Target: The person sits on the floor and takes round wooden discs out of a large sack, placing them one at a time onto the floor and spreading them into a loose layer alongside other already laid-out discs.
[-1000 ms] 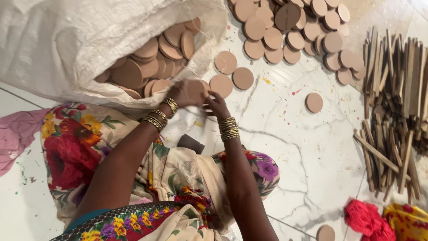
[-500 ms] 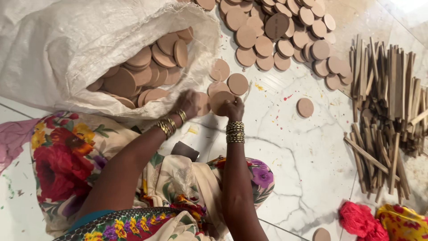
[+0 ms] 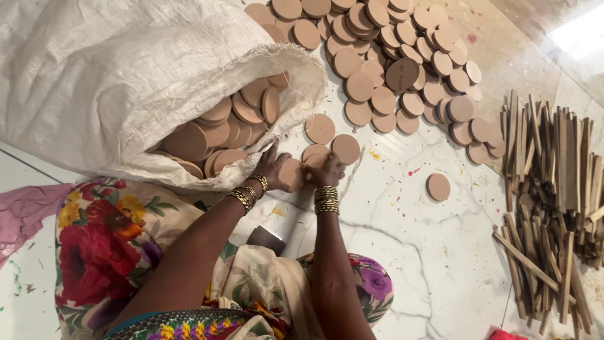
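My left hand [image 3: 272, 165] and my right hand [image 3: 326, 174] meet on the floor just outside the mouth of a white woven sack [image 3: 126, 75]. Between them they grip a round tan wooden disc [image 3: 291, 174]. Both wrists wear gold bangles. Two more discs [image 3: 346, 148] lie right beyond my fingers, another disc [image 3: 320, 128] a little farther. The sack lies on its side with several larger discs [image 3: 217, 129] spilling from its opening.
A big heap of wooden discs [image 3: 390, 63] covers the marble floor at the top. One loose disc [image 3: 438, 187] lies to the right. A pile of thin wooden sticks [image 3: 553, 195] fills the right edge. My floral-clothed knees [image 3: 107, 245] are below; pink cloth [image 3: 25, 211] lies left.
My hands have come together on a disc by the sack's mouth, the right hand shifting slightly toward the left. The view has tilted, showing more of the disc heap.
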